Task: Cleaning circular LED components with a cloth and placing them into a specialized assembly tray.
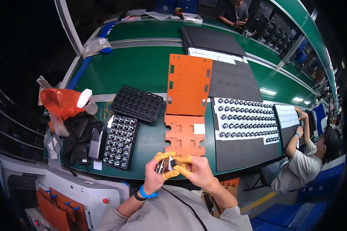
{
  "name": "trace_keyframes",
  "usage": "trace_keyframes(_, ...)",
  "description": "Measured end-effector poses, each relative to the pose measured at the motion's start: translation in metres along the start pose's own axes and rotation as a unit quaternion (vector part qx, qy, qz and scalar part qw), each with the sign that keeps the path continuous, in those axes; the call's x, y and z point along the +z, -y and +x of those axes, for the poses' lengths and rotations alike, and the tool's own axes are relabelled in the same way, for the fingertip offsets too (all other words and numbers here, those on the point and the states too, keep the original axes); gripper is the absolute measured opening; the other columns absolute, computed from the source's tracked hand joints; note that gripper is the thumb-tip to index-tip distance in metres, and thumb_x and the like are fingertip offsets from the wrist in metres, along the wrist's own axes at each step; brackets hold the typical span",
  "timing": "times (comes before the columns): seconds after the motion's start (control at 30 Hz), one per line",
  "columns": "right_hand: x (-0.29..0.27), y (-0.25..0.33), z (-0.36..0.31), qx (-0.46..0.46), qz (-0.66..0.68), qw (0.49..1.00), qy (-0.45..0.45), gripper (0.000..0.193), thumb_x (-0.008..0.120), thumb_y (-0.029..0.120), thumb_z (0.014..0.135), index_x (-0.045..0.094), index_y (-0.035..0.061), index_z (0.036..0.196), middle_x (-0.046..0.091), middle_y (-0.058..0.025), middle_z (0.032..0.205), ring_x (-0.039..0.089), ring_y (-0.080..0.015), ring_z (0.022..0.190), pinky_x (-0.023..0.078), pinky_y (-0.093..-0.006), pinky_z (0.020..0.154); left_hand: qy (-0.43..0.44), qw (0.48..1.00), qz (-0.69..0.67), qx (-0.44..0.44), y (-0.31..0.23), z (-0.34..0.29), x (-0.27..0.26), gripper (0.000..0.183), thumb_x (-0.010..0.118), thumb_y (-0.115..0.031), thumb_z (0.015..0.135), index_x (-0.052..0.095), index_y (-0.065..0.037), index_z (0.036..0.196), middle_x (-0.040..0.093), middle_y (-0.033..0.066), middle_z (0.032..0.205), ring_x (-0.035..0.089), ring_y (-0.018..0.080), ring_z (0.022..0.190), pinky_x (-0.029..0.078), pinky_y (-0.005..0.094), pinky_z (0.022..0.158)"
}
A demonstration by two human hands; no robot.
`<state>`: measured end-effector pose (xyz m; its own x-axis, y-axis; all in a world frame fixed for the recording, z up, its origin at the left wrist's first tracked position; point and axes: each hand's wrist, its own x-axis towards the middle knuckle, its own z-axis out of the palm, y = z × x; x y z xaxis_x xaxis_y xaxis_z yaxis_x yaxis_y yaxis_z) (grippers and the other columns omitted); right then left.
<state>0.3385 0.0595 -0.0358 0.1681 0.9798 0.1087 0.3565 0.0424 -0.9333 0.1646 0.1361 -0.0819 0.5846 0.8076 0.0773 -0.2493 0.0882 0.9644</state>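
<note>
Both my hands are up close at lower centre of the frame, over the near edge of the green bench (142, 73). Left hand (155, 174) and right hand (196, 173) each wear yellow finger cots on thumb and a couple of fingers, and together they pinch a small silver part (165, 165) between them; it's too small to tell exactly what it is. Blue wristband on my left wrist.

Just above my hands lies an orange cut-out plate (184, 134), w/ a bigger orange board (189, 82) above it at centre frame. Left of centre sits a black tray (120, 140) filled w/ round shiny lens-like pieces, and above that an empty black tray stack (137, 103). Far left of the frame: an orange bag (59, 102) and some black items beside it.

Right of centre, dark foam sheets carry a white strip panel (246, 119) w/ rows of round lens caps. A second person (304, 161) sits at lower right, reaching onto the bench; a third person (233, 11) is at the top of the frame, at the far side.
</note>
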Motion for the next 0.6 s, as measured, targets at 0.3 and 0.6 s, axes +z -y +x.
trace_keyframes(0.3, -0.012, -0.014, 0.0, 0.024, 0.075, 0.997, 0.021, 0.023, 0.079, 0.007, 0.088, 0.073, -0.0045, 0.108, 0.069, -0.0041, 0.076, 0.055, -0.0045, 0.062, 0.047, -0.0232, 0.057, 0.017, 0.983, 0.168, 0.073, -0.005, 0.01, 0.003, 0.062, 0.093, -0.024, 0.074, 0.067, -0.002, 0.126, 0.067, 0.0071, 0.104, 0.066, 0.0182, 0.094, 0.052, 0.0314, 0.085)
trace_keyframes(0.6, -0.017, -0.035, -0.007, 0.025, 0.022, 0.998, 0.049, 0.019, 0.078, 0.009, 0.09, 0.069, -0.0041, 0.099, 0.066, -0.0044, 0.072, 0.055, -0.0074, 0.06, 0.046, -0.0249, 0.056, 0.048, 0.988, 0.146, 0.009, 0.002, 0.011, 0.006, 0.061, 0.094, -0.023, 0.072, 0.069, -0.003, 0.125, 0.068, 0.0092, 0.106, 0.068, 0.0226, 0.097, 0.053, 0.0319, 0.087)
